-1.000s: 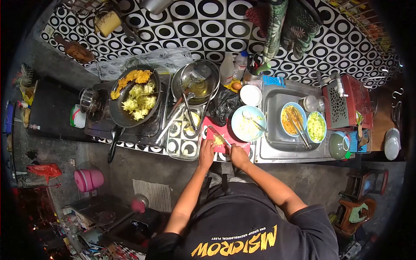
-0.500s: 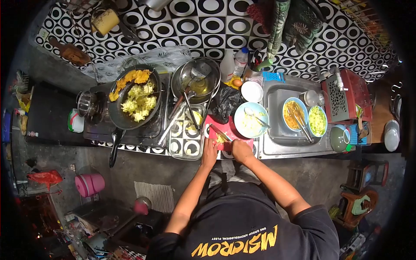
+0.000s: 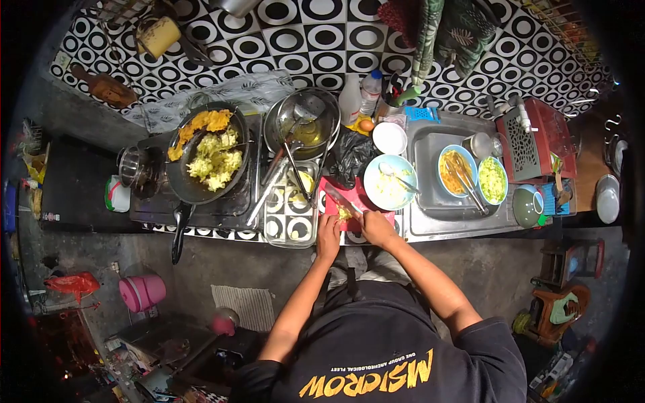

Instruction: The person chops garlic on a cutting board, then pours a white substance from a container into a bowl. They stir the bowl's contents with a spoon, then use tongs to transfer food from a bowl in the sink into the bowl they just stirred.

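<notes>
My right hand [image 3: 379,229] is closed round the handle of a knife [image 3: 345,201], its blade slanting up and left across a red cutting board [image 3: 330,183]. Small pale-yellow chopped pieces [image 3: 345,213] lie on the board beside the blade. At the board's left edge is my left hand [image 3: 328,235], fingers drawn together against the pieces; what they pinch is too small to make out. Just right of the board stands a light-blue bowl [image 3: 384,195] of pale shredded food, a spoon [image 3: 401,178] resting in it.
Left of the board sits a glass dish [image 3: 291,240]. A frying pan [image 3: 176,181] with yellow food stands on the stove [image 3: 149,209]. Beyond are a black plastic bag [image 3: 354,158] and a white bowl [image 3: 390,138]. The sink [image 3: 430,218] has two food bowls in or beside it.
The knife blade has shifted slightly over the board, and my right hand has moved a little with it. My left hand stays beside the pieces. The whole view has shifted slightly.
</notes>
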A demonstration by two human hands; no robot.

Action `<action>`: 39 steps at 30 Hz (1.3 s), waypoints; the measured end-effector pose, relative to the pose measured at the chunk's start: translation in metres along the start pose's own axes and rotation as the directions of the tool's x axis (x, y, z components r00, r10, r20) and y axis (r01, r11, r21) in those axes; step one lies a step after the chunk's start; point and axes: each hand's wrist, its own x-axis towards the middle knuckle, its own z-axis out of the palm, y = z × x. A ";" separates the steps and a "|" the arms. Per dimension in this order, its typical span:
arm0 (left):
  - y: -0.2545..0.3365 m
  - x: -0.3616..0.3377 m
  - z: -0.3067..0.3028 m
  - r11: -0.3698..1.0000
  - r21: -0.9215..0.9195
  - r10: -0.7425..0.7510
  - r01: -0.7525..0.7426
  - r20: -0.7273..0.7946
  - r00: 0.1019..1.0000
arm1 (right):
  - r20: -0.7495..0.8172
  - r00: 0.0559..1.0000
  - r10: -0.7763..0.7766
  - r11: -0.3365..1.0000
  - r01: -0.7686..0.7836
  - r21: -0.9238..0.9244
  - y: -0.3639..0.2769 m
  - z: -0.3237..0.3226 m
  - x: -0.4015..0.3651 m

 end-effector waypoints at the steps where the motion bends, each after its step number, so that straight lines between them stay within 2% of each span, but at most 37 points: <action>1: 0.000 -0.001 0.002 1.000 -0.011 0.011 -0.012 -0.040 0.999 | -0.004 1.000 -0.012 1.000 0.012 0.011 -0.005 0.000 -0.003; 3: -0.001 0.000 0.004 0.999 -0.028 0.037 -0.041 -0.123 0.992 | 0.038 0.999 -0.013 1.000 0.013 -0.003 -0.006 0.009 -0.008; 5: 0.002 -0.003 0.000 1.000 0.023 -0.009 0.011 -0.063 0.998 | 0.062 0.997 -0.047 0.998 0.048 -0.027 0.012 0.030 -0.007; 6: -0.001 -0.005 0.000 0.998 0.060 -0.018 0.020 -0.039 0.999 | 0.119 0.993 0.011 0.999 -0.007 -0.034 -0.003 0.016 -0.012; 11: 0.001 -0.003 0.005 0.993 0.105 -0.047 0.053 -0.059 0.997 | 0.113 0.993 0.041 0.998 -0.036 -0.049 -0.005 0.006 -0.023; 12: 0.004 -0.002 0.005 0.996 0.069 -0.056 0.061 -0.064 0.996 | 0.098 0.994 0.051 0.997 -0.045 -0.060 -0.004 0.006 -0.025; 16: 0.003 -0.001 0.006 0.993 0.107 -0.031 0.040 -0.079 0.996 | 0.109 0.990 0.090 0.990 -0.077 -0.117 0.004 0.016 -0.021; 19: -0.001 -0.003 0.010 0.992 0.112 -0.051 0.062 -0.099 0.994 | 0.158 0.987 0.003 0.982 0.027 -0.188 0.005 0.005 -0.017; 23: -0.006 -0.003 0.012 0.994 0.070 -0.082 0.088 -0.089 0.993 | 0.123 0.991 0.056 0.988 -0.037 -0.152 0.011 0.008 -0.016; 26: -0.001 -0.001 0.011 0.992 0.101 -0.068 0.079 -0.108 0.992 | 0.124 0.992 -0.030 0.987 0.049 -0.150 0.011 0.012 -0.014; 29: -0.004 -0.002 0.012 0.995 0.083 -0.052 0.061 -0.104 0.993 | 0.173 0.983 -0.059 0.961 0.103 -0.258 0.002 -0.007 -0.014; 30: -0.004 -0.001 0.012 0.994 0.082 -0.057 0.065 -0.101 0.993 | 0.156 0.986 -0.061 0.957 0.102 -0.272 0.002 -0.009 -0.015; 33: -0.001 0.000 0.012 0.994 0.082 -0.056 0.066 -0.114 0.992 | 0.155 0.988 0.010 0.987 0.015 -0.159 0.009 -0.005 -0.014; 36: 0.002 -0.005 0.012 0.992 0.105 -0.058 0.072 -0.129 0.990 | 0.199 0.978 -0.059 0.959 0.111 -0.260 0.004 -0.013 -0.009; 39: 0.002 0.000 0.013 0.990 0.125 -0.044 0.061 -0.135 0.990 | 0.229 0.971 -0.073 0.942 0.142 -0.303 0.004 -0.022 -0.007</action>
